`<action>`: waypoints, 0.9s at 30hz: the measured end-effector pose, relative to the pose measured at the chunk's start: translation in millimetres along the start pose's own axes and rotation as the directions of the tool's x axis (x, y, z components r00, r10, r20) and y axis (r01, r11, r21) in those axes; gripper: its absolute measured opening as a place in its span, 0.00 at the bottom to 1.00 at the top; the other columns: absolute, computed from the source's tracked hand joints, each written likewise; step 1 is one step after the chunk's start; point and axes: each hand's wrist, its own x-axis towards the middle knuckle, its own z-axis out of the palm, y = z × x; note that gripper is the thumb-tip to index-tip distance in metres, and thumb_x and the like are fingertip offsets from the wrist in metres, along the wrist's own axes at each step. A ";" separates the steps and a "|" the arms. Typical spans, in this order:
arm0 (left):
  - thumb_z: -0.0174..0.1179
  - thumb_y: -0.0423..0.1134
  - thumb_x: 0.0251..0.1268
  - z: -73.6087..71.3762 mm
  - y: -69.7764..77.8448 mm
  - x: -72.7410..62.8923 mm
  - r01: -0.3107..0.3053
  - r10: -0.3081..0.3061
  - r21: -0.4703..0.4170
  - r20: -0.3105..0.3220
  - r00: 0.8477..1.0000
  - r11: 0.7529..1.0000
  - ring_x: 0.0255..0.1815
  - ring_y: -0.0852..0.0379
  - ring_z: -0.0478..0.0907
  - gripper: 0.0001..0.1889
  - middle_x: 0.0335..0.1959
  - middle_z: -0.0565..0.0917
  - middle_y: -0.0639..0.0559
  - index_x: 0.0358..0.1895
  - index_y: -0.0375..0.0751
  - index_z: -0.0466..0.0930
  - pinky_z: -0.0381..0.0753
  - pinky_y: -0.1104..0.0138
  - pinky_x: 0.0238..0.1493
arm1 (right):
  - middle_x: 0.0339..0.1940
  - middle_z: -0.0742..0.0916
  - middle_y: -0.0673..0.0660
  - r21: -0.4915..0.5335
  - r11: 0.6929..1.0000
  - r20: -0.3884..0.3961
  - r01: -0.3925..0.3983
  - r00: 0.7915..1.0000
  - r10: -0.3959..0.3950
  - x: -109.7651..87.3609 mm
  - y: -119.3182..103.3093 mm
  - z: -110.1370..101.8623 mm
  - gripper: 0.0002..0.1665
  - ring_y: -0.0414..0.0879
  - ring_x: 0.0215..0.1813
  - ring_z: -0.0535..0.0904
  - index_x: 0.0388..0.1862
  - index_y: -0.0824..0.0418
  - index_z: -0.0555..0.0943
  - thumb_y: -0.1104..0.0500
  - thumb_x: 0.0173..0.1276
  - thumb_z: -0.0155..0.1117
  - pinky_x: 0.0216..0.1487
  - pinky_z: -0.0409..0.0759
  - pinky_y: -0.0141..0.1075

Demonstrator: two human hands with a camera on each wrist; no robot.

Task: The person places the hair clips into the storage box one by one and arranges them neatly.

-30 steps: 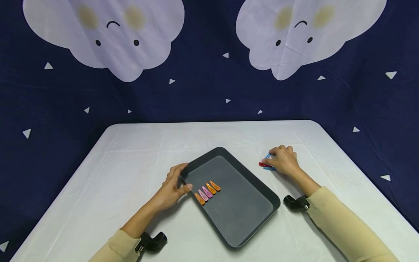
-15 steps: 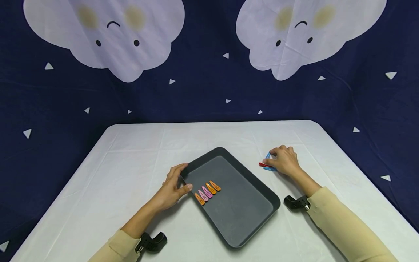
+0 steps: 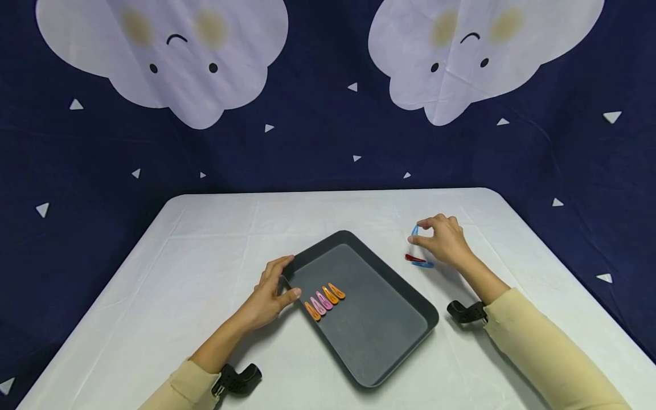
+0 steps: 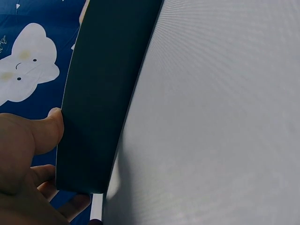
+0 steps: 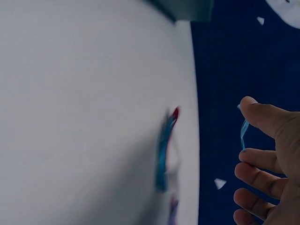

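My right hand [image 3: 445, 242] pinches a light blue snap hair clip [image 3: 415, 230] between thumb and forefinger, raised above the white table. In the right wrist view the same clip [image 5: 244, 131] spans the gap from thumb to forefinger. Just below that hand lie a red hair clip [image 3: 414, 258] and a second blue hair clip [image 3: 423, 264], close together. My left hand [image 3: 269, 293] holds the left corner of a dark grey baking tray [image 3: 394, 270], thumb at the rim. Inside the tray, near that hand, orange hair clips [image 3: 336, 290] and pink hair clips [image 3: 324, 300] form a slanted row.
A white cloth covers the table [image 3: 205, 250]. The tray stands turned diagonally at its middle. At the lower edge of the right wrist view a purple clip-like piece [image 5: 173, 212] shows. Behind the table hangs a navy curtain [image 3: 318, 114] with clouds and small white triangles.
My right hand has lifted the blue hair clip up and away from the other two, which stay on the table. The left hand and the tray have not moved.
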 end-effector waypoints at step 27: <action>0.59 0.39 0.64 -0.7 -0.3 -0.8 -0.007 0.007 -0.005 0.005 1.000 1.000 0.75 0.41 0.43 0.38 0.73 0.51 0.45 0.74 0.44 0.50 0.38 0.30 0.64 | 0.51 0.80 0.56 0.144 0.960 0.036 0.239 0.968 -0.246 -8.0 -83.6 -2.1 0.30 0.51 0.53 0.67 0.56 0.57 0.79 0.48 0.56 0.71 0.52 0.69 0.48</action>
